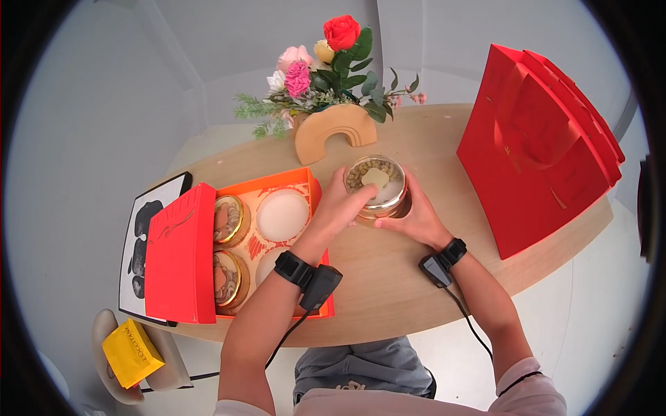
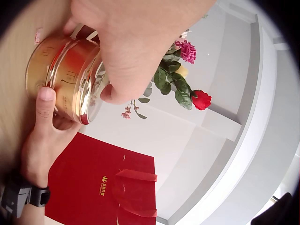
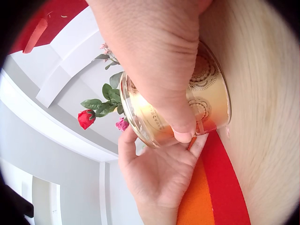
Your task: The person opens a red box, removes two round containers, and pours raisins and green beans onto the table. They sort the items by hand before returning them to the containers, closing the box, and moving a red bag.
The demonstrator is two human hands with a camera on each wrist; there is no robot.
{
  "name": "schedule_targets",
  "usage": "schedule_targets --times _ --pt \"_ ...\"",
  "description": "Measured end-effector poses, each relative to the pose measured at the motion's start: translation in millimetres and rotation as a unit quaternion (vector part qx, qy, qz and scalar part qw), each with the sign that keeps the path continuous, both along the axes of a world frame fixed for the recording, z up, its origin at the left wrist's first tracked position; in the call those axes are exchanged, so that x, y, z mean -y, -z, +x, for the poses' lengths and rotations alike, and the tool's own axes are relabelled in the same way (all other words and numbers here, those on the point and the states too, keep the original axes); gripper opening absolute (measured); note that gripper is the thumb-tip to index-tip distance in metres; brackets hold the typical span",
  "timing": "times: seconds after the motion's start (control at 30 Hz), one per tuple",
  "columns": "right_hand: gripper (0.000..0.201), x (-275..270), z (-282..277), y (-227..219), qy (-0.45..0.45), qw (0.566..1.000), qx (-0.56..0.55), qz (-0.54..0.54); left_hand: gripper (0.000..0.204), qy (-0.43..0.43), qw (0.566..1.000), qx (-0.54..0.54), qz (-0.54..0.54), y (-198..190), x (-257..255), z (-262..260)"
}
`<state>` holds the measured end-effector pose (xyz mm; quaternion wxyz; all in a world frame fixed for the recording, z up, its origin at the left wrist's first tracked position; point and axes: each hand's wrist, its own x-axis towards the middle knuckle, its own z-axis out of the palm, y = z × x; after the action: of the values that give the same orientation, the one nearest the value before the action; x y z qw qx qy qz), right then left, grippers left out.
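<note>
Both hands hold a round gold jar point(image 1: 375, 182) with a clear top, just over the table in front of the flowers. Through the top, small brownish pieces and a pale label show. My left hand point(image 1: 340, 211) grips its left side, thumb over the lid. My right hand point(image 1: 420, 216) curls round the right side, with the thumb across the near face. In the left wrist view the jar's side point(image 2: 70, 79) shows two gold sections, one above the other. The right wrist view shows dark round patterns on the gold wall point(image 3: 206, 103). The farther fingers are partly hidden.
An orange-red box point(image 1: 267, 182) at left holds two gold-rimmed jars point(image 1: 231, 220) beside round white recesses point(image 1: 283, 215). Its red flap point(image 1: 180, 256) overlaps a framed picture point(image 1: 142, 229). Behind stands a flower arrangement in a wooden arch point(image 1: 336, 132). Red paper bags point(image 1: 534, 152) stand at right.
</note>
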<state>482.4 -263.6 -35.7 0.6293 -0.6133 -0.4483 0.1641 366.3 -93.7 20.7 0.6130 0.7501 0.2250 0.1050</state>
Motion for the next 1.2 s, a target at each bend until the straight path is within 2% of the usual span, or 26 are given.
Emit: schedule_targets --times 0.07,0.13,0.17,0.23,0.37,0.43,0.5,0.63,0.67,0.73,0.8,0.87,0.9,0.97,1.03,1.1,1.17,1.2 --pt "0.119 0.1 -1.0 -2.7 -0.005 1.000 -0.012 0.000 0.087 -0.006 1.000 -0.012 0.019 4.6 0.2 2.2" --pt "0.119 0.3 0.0 -2.8 -0.010 1.000 0.001 -0.003 0.108 0.005 0.989 0.046 0.138 19.5 -2.5 7.1" --pt "0.118 0.5 0.1 -3.1 -0.014 1.000 0.014 -0.007 0.108 0.004 0.989 0.047 0.138 21.0 -1.3 6.5" --pt "0.118 -0.7 0.2 -1.4 -0.024 1.000 0.008 0.006 0.122 0.009 0.967 0.030 0.254 20.7 -0.3 4.7" --pt "0.118 -3.6 4.0 2.0 -0.027 0.999 0.026 0.022 0.128 0.026 0.957 -0.007 0.290 -1.9 13.3 -0.5" --pt "0.118 -3.2 2.0 0.2 -0.034 0.999 0.013 0.021 0.131 0.068 0.908 -0.025 0.414 -10.9 19.3 -1.8" --pt "0.119 -0.9 -0.2 -2.2 -0.040 0.999 -0.002 0.019 0.131 0.082 0.904 -0.062 0.414 -22.3 20.5 3.6" --pt "0.119 2.0 4.2 3.7 -0.006 0.998 0.062 -0.020 0.132 0.122 0.883 -0.141 0.430 -54.7 21.6 0.8" --pt "0.120 0.5 7.3 7.0 0.014 0.995 0.090 -0.029 0.132 0.120 0.882 -0.141 0.434 -62.8 17.8 -4.5" --pt "0.121 0.9 5.9 8.1 0.022 0.995 0.088 -0.031 0.131 0.113 0.931 -0.038 0.344 -76.5 -1.6 -25.7" --pt "0.122 4.8 2.3 10.8 0.035 0.996 0.078 -0.034 0.130 0.063 0.911 0.053 0.404 -86.4 -31.1 -54.5" --pt "0.124 4.5 2.6 7.1 0.032 0.994 0.090 -0.053 0.129 0.007 0.896 -0.020 0.443 -115.4 -46.6 -86.7" --pt "0.124 3.6 2.3 7.9 0.029 0.995 0.086 -0.049 0.129 0.006 0.895 -0.025 0.446 -118.3 -56.3 -98.6" --pt "0.123 3.3 3.0 8.1 0.020 0.997 0.069 -0.041 0.129 -0.035 0.882 -0.091 0.461 -113.1 -74.7 -117.6" --pt "0.123 4.0 2.3 4.5 0.022 0.996 0.068 -0.048 0.129 -0.045 0.896 -0.110 0.428 -93.0 -87.9 -124.4" --pt "0.123 4.6 1.5 1.7 0.024 0.996 0.071 -0.058 0.132 -0.011 0.888 -0.181 0.424 -79.6 -87.0 -123.5" --pt "0.123 5.5 2.3 3.0 0.025 0.996 0.068 -0.059 0.133 0.008 0.879 -0.172 0.444 -67.7 -90.7 -119.8" --pt "0.123 5.2 3.1 3.0 0.024 0.995 0.071 -0.060 0.133 0.042 0.870 -0.203 0.447 -66.5 -90.4 -116.9"
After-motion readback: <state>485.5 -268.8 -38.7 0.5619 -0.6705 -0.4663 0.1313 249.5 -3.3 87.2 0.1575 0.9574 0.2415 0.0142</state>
